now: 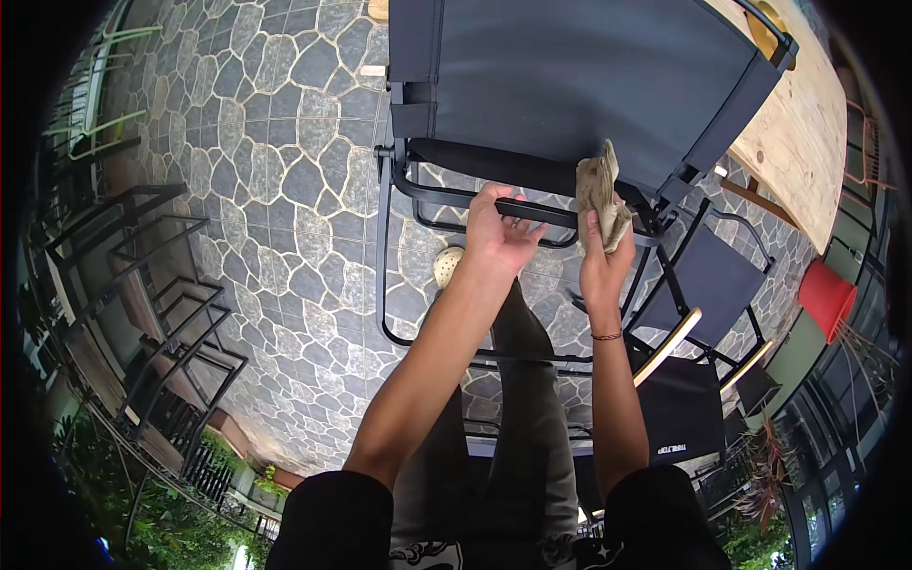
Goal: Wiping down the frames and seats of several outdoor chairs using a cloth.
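A folding chair with a black metal tube frame (442, 194) and a dark fabric panel (570, 78) stands in front of me, tilted. My left hand (499, 231) is hooked around the frame's crosswise tube, palm up, with some fingers curled loosely below it. A crumpled beige-brown cloth (598, 185) is in my right hand (605, 256), pinched between thumb and fingers. The cloth lies over the right part of that same tube, just below the fabric's lower edge. It hides the stretch of tube beneath it.
Another dark folding chair (702, 285) with pale wooden armrests (668, 347) is close on my right. Beyond it are a wooden table (791, 142) and a red plant pot (826, 299). Black metal frames (192, 320) line the left side. The floor (285, 178) is stone-patterned tile.
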{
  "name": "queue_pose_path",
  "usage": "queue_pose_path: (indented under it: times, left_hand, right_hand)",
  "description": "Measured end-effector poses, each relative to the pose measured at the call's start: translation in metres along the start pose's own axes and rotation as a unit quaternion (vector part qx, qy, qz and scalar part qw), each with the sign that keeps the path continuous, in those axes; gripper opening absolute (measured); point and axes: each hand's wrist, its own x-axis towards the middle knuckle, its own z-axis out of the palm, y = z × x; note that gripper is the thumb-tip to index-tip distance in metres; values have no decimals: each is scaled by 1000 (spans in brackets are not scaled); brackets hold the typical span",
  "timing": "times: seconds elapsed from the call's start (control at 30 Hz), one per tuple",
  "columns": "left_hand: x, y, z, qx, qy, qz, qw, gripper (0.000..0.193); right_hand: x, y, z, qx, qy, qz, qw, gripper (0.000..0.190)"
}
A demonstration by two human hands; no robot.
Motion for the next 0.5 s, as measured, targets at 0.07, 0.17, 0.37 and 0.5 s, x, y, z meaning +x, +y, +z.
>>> queue_pose_path:
  times: [0.07,0.17,0.37,0.5]
  left_hand:
    - [-2,0,9,14,62,8,998,23]
    - [-6,5,20,20,97,8,995,23]
    - [-2,-7,-25,129,-129,88,979,27]
    - [5,-21,-110,647,-201,80,731,37]
  right_hand:
    - [3,0,0,-45,-15,-36,998,41]
    - [21,-5,-10,-101,-101,-52,988,41]
    - [64,-13,-22,-105,-221,-10,970,41]
    - [56,-12,-15,-198,-231,-51,951,38]
